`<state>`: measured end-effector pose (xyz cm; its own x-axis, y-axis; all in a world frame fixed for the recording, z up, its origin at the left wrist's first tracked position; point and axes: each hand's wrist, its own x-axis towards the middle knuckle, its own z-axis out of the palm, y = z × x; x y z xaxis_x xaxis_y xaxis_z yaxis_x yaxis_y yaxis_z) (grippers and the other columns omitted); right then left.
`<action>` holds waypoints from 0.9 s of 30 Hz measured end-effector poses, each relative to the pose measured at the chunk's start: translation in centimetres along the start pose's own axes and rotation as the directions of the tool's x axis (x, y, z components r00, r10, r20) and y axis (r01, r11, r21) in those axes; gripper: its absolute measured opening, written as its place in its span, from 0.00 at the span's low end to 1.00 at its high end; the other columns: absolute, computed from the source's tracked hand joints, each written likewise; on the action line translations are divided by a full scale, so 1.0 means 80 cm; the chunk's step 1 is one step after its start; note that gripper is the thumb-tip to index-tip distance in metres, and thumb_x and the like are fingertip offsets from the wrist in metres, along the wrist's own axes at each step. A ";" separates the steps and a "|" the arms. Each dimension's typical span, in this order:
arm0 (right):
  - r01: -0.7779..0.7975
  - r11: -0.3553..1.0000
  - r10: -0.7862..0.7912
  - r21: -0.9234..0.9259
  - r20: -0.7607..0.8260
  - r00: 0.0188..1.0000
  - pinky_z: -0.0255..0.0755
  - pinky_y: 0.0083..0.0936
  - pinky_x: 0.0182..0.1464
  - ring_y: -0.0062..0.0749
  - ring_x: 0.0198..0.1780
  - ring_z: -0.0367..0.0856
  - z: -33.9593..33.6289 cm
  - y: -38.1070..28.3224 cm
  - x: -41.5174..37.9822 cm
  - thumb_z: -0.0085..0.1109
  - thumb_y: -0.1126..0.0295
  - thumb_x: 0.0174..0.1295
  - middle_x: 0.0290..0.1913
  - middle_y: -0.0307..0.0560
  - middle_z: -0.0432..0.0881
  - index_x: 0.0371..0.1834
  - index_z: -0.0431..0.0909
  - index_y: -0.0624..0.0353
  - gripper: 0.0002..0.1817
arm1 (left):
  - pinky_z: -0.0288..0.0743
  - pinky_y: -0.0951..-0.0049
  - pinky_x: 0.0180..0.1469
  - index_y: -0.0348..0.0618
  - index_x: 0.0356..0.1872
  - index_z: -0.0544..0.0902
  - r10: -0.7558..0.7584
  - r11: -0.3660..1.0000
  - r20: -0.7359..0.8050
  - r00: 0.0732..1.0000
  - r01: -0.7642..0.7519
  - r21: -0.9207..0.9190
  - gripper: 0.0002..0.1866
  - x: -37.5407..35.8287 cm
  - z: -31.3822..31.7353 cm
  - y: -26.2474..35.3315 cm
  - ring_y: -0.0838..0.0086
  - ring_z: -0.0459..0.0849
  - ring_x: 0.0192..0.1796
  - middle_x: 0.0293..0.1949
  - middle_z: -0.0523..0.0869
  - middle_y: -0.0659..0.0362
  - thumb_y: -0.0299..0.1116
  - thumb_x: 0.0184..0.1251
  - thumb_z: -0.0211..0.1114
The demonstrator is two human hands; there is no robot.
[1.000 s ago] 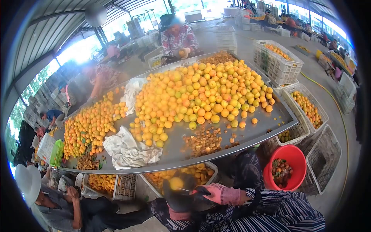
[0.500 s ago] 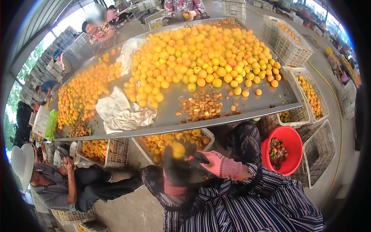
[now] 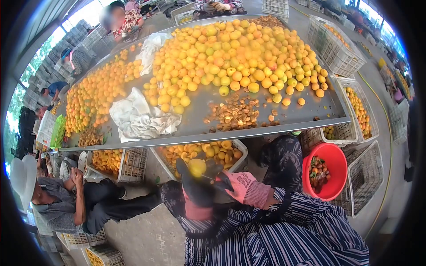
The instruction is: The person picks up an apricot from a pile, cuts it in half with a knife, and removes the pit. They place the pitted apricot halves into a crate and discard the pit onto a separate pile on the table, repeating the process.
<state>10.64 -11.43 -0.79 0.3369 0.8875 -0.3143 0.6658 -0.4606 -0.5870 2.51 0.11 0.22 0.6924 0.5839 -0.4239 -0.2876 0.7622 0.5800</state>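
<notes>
My left hand (image 3: 195, 188), in a dark and pink glove, holds a yellow-orange fruit (image 3: 197, 168) between its fingers. Close beside it on the right, my right hand (image 3: 239, 184), in a pink glove with dark fingertips, is closed on a thin tool that points at the fruit; the tool is mostly too blurred to make out. Both hands are over my lap, just in front of a crate of opened fruit (image 3: 222, 153). Beyond them, a metal table (image 3: 191, 126) bears a large heap of whole fruit (image 3: 230, 53) and a small pile of pits (image 3: 233, 115).
White cloths (image 3: 142, 117) lie on the table. A red bucket (image 3: 337, 177) with scraps stands at my right, beside an empty-looking crate (image 3: 366, 177). At my left sits a person in a white hat (image 3: 57, 199). Other people are around the table's far side.
The view has shifted slightly. The fruit has turned or moved a little in my left hand, and my right hand remains near it. The co-worker's hands across the table have come together.
</notes>
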 end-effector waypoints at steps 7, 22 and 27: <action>0.116 0.617 -0.139 0.778 -0.038 0.990 0.70 0.28 0.49 0.38 0.47 0.80 0.041 0.031 0.026 0.51 0.62 0.62 0.43 0.53 0.82 0.50 0.77 0.60 0.17 | 0.75 0.66 0.32 0.37 0.47 0.72 0.100 0.981 -0.143 0.985 -0.074 0.177 0.36 0.033 -0.035 -0.023 0.65 0.78 0.28 0.27 0.78 0.56 0.66 0.61 0.49; 0.161 0.758 -0.059 0.632 -0.179 0.982 0.71 0.30 0.54 0.41 0.50 0.78 -0.028 0.009 -0.021 0.54 0.72 0.58 0.47 0.51 0.79 0.57 0.69 0.59 0.21 | 0.76 0.71 0.33 0.38 0.42 0.77 0.015 0.988 0.037 0.999 -0.009 -0.156 0.32 0.035 -0.032 0.003 0.70 0.79 0.28 0.25 0.80 0.57 0.62 0.64 0.44; 0.239 0.943 -0.115 0.231 -0.450 0.886 0.72 0.35 0.48 0.52 0.46 0.77 -0.030 0.018 0.024 0.59 0.66 0.55 0.42 0.59 0.79 0.53 0.69 0.61 0.23 | 0.76 0.76 0.35 0.37 0.43 0.76 0.201 0.948 0.038 0.979 -0.204 0.246 0.26 0.053 -0.054 -0.049 0.72 0.81 0.31 0.32 0.83 0.56 0.52 0.71 0.41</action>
<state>13.85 -10.36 -0.47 0.5215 0.8441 0.1244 0.5548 -0.2247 -0.8010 3.72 0.84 -6.88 0.6454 0.7138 -0.2718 -0.2514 0.5345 0.8069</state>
